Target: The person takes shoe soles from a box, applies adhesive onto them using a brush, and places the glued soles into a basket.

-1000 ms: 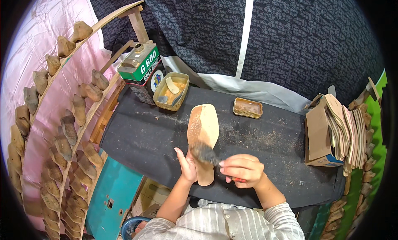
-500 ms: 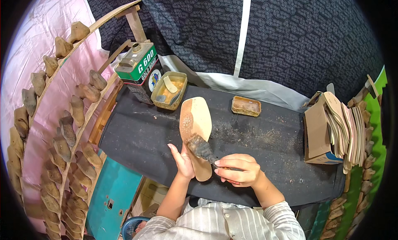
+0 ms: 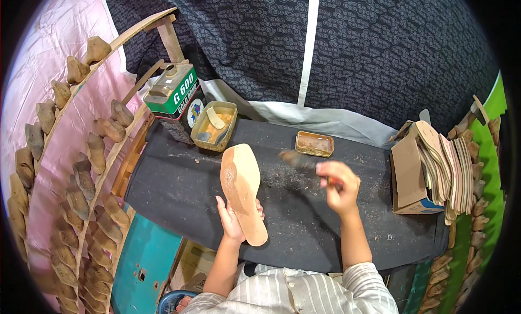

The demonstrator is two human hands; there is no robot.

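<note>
My left hand [image 3: 234, 223] supports a tan shoe insole [image 3: 244, 186] from beneath, near its narrow heel end. A darker wet-looking coat covers the left side of the insole and runs down its middle. My right hand [image 3: 341, 189] is closed around the handle of a brush [image 3: 300, 161], whose dark, matted bristles are blurred and point left, apart from the insole. Just beyond the brush sits a small shallow tray [image 3: 315, 153] with a brown residue inside. What is under the insole is partly hidden.
A green and black metal can [image 3: 173, 91] and a yellowish tub [image 3: 232, 130] stand at the back left of the dark-covered table [image 3: 293, 227]. At right, a cardboard box [image 3: 404, 178] holds stacked insoles [image 3: 453, 175]. Racks of wooden shoe lasts [image 3: 84, 178] line the left side.
The brush has left the insole's surface, moving right and away toward the small tray with my right hand. My left hand and the insole have shifted slightly left and nearer.
</note>
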